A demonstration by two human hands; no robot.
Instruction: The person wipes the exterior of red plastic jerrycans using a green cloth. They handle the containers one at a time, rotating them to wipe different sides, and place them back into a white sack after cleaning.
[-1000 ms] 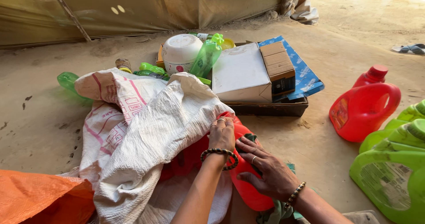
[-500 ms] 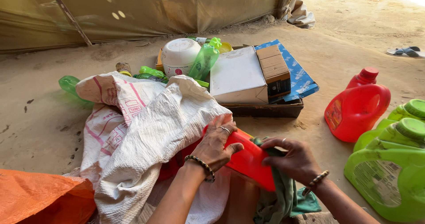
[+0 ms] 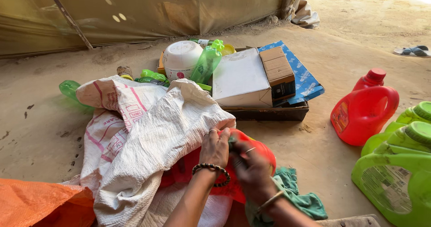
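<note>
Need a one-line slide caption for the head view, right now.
Both hands, left hand and right hand, grip a red jug beside a white woven sack on the sandy floor.

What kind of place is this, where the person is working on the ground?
Probably a tent or tarp shelter on bare sandy ground, used for sorting waste plastic. Signs: the tarp wall, a woven sack, and empty jugs, such as the red jug.

Red jug (image 3: 256,153), green cloth (image 3: 301,195), white-and-pink sack (image 3: 148,133).
</note>
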